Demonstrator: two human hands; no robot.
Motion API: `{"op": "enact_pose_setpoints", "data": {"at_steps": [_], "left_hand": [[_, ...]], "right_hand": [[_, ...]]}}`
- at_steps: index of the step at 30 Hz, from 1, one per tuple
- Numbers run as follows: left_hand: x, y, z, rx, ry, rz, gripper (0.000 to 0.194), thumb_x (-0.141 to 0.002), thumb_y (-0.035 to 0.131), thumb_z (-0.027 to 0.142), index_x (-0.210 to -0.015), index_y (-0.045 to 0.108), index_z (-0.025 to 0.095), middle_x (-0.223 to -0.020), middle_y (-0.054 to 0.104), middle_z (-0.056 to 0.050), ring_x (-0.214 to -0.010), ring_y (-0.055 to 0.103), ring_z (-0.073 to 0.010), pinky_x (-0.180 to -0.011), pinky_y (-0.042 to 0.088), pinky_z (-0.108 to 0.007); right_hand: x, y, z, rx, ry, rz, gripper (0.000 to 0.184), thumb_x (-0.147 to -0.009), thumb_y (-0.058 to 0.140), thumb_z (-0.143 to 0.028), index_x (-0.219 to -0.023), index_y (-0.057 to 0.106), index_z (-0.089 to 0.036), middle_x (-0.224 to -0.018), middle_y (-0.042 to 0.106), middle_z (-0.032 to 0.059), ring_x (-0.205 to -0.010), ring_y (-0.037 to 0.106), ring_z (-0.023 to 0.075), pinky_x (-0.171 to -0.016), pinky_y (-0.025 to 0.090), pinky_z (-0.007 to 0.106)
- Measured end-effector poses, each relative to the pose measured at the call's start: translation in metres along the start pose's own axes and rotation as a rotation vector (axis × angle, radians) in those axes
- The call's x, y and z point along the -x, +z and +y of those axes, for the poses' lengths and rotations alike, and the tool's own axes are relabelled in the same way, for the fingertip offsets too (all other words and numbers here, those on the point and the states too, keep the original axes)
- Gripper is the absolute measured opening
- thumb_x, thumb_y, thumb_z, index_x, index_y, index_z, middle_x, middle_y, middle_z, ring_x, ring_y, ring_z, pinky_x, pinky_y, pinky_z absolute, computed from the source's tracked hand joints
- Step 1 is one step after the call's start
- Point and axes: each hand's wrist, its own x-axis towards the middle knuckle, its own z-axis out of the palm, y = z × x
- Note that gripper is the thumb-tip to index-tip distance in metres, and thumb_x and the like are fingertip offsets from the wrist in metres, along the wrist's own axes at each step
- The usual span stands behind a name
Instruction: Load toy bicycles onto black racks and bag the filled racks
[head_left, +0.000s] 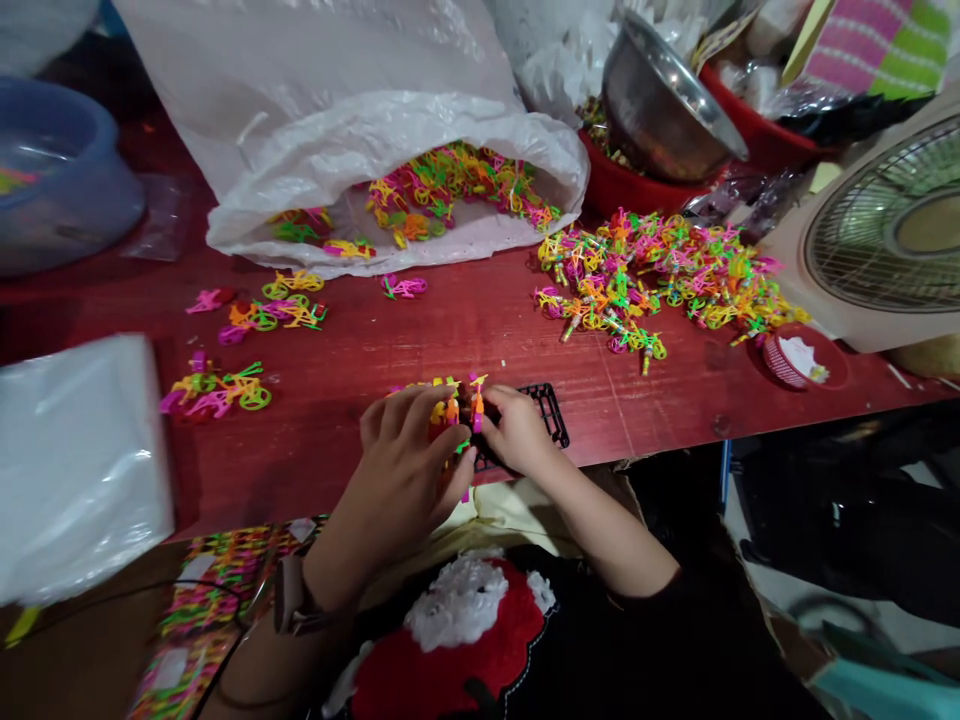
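My left hand (409, 450) and my right hand (517, 430) meet at the front edge of a red wooden table (360, 350). My left hand grips a small bunch of neon plastic toy bicycles (442, 415), and a wristwatch (292, 595) sits on that wrist. My right hand pinches a pink and orange plastic piece (477, 405) against the bunch. Just past my right hand lies a black plastic grid frame (551, 410), partly under my fingers. The fingers hide much of what they hold.
A white plastic sack (315, 100) spills neon toy bicycles, and a larger heap (652, 280) lies to the right. A steel bowl (660, 100) rests on a red basin (619, 180). A fan (885, 225) stands at right, a blue tub (60, 170) at far left, and clear plastic sheets (75, 470) at left.
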Motion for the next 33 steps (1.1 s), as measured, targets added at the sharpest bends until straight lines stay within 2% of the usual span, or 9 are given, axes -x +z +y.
{"op": "enact_pose_setpoints", "data": {"at_steps": [7, 13, 18, 23, 27, 28, 30, 32, 33], "left_hand": [[-0.001, 0.001, -0.002, 0.014, 0.003, 0.011, 0.011, -0.095, 0.062, 0.027, -0.103, 0.069, 0.022, -0.145, 0.051, -0.014, -0.132, 0.046, -0.0375, -0.107, 0.039, -0.060], [0.000, 0.004, -0.004, -0.003, 0.023, 0.015, 0.009, -0.094, 0.062, 0.026, -0.100, 0.069, 0.023, -0.147, 0.051, -0.014, -0.131, 0.046, -0.0381, -0.105, 0.039, -0.061], [0.000, 0.002, -0.003, 0.007, 0.039, 0.034, 0.007, -0.095, 0.062, 0.025, -0.098, 0.067, 0.022, -0.143, 0.054, -0.014, -0.129, 0.048, -0.0385, -0.104, 0.039, -0.061], [0.000, 0.001, -0.001, -0.005, 0.040, 0.047, 0.011, -0.095, 0.062, 0.025, -0.103, 0.068, 0.023, -0.141, 0.055, -0.014, -0.128, 0.048, -0.0386, -0.104, 0.038, -0.062], [0.002, 0.002, -0.001, 0.007, 0.041, 0.073, 0.015, -0.094, 0.063, 0.024, -0.108, 0.067, 0.025, -0.140, 0.056, -0.013, -0.128, 0.048, -0.0373, -0.105, 0.038, -0.061], [0.003, 0.003, -0.002, 0.008, 0.042, 0.077, 0.017, -0.095, 0.063, 0.023, -0.111, 0.067, 0.025, -0.141, 0.056, -0.013, -0.128, 0.047, -0.0370, -0.106, 0.038, -0.061], [0.004, 0.004, -0.003, 0.004, 0.049, 0.084, 0.024, -0.095, 0.063, 0.023, -0.118, 0.066, 0.027, -0.142, 0.055, -0.012, -0.130, 0.046, -0.0367, -0.107, 0.037, -0.061], [0.005, 0.005, -0.003, -0.007, 0.061, 0.088, 0.025, -0.096, 0.063, 0.024, -0.120, 0.065, 0.028, -0.144, 0.054, -0.012, -0.131, 0.045, -0.0366, -0.108, 0.036, -0.062], [0.005, 0.006, -0.003, -0.014, 0.063, 0.092, 0.024, -0.096, 0.063, 0.024, -0.119, 0.065, 0.028, -0.145, 0.054, -0.012, -0.132, 0.045, -0.0367, -0.109, 0.035, -0.062]], "right_hand": [[-0.009, -0.006, -0.006, 0.214, -0.034, -0.092, 0.020, -0.084, 0.057, 0.000, -0.088, 0.069, -0.014, -0.089, 0.071, 0.0097, -0.085, 0.063, 0.0220, -0.081, 0.048, 0.030], [-0.011, -0.005, -0.012, 0.324, -0.015, -0.152, 0.025, -0.076, 0.061, 0.001, -0.096, 0.072, -0.011, -0.099, 0.073, 0.0148, -0.093, 0.065, 0.0261, -0.090, 0.049, 0.034], [-0.011, -0.002, -0.016, 0.341, -0.056, -0.173, 0.028, -0.081, 0.060, -0.002, -0.105, 0.072, -0.010, -0.106, 0.072, 0.0172, -0.101, 0.065, 0.0278, -0.098, 0.048, 0.037], [-0.007, 0.004, -0.015, 0.355, -0.058, -0.140, 0.029, -0.084, 0.059, -0.002, -0.109, 0.072, -0.008, -0.108, 0.071, 0.0169, -0.102, 0.064, 0.0270, -0.097, 0.049, 0.038], [-0.013, -0.017, -0.002, 0.162, -0.029, -0.184, 0.019, -0.089, 0.064, -0.006, -0.101, 0.076, -0.014, -0.102, 0.074, 0.0107, -0.094, 0.068, 0.0201, -0.089, 0.051, 0.031], [-0.018, -0.028, 0.003, 0.116, -0.004, -0.162, 0.016, -0.090, 0.066, -0.008, -0.099, 0.077, -0.015, -0.102, 0.075, 0.0092, -0.091, 0.069, 0.0183, -0.087, 0.052, 0.030], [-0.031, -0.054, 0.017, 0.138, 0.099, 0.011, 0.009, -0.093, 0.068, -0.017, -0.095, 0.077, -0.016, -0.100, 0.076, 0.0095, -0.087, 0.070, 0.0181, -0.085, 0.053, 0.030], [-0.046, -0.081, 0.034, 0.320, 0.275, 0.281, 0.020, -0.095, 0.068, -0.029, -0.085, 0.075, -0.014, -0.089, 0.076, 0.0137, -0.084, 0.071, 0.0232, -0.084, 0.053, 0.035], [-0.053, -0.093, 0.043, 0.411, 0.359, 0.369, 0.027, -0.095, 0.069, -0.035, -0.079, 0.073, -0.013, -0.085, 0.075, 0.0160, -0.085, 0.072, 0.0265, -0.084, 0.053, 0.038]]}}
